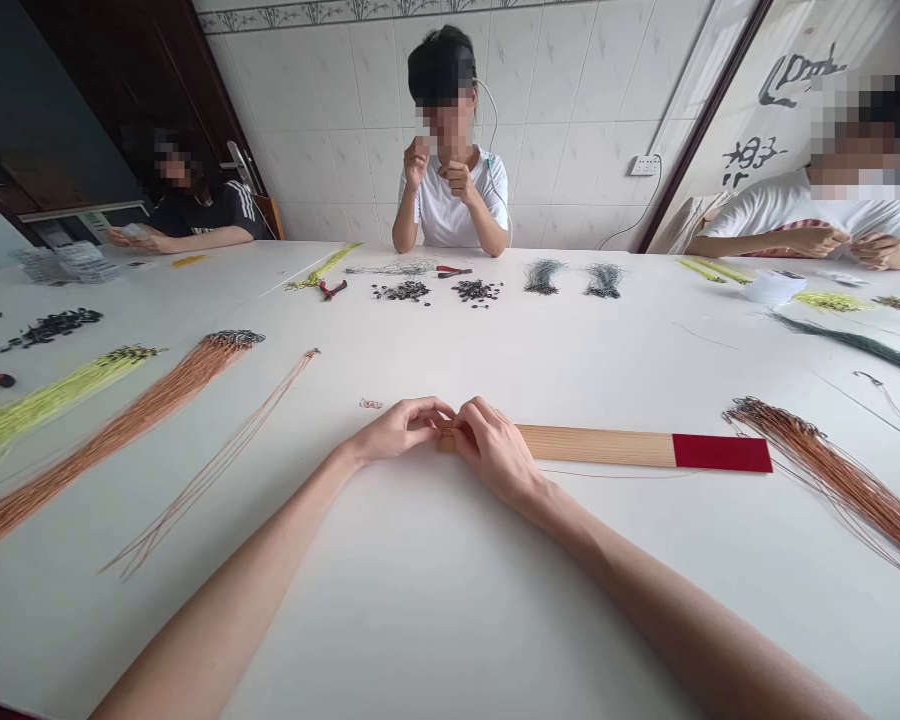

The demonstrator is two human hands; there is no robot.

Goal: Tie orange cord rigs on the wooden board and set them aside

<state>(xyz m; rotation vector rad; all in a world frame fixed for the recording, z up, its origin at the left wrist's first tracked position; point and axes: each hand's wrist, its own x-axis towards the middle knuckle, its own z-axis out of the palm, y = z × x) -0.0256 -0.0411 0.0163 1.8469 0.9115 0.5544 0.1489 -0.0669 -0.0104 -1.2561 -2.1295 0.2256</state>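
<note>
Showing our two bare forearms reaching forward, we see the right hand (495,455) curled closely over the near end of a pale wooden strip (592,446), grasping it, while the left hand (401,428) comes in from the side with its fingers bent and their tips against the right hand; we cannot tell whether the left hand pinches anything there. The grooved strip lies flat on a smooth white table (307,620) and ends in a red cloth-like band (722,453). A thin orange wire (615,473) runs just beside it. Long bundles of fine copper-coloured wire (120,430) (832,480) and yellow-green wire (45,405) fan out on both sides. Farther off lie heaps of small black pieces (401,290) and red-handled pliers (333,290). Three seated people (450,170) (195,205) (817,215) work with their own hands at the table's far sides, before a white tiled wall (555,130).
</note>
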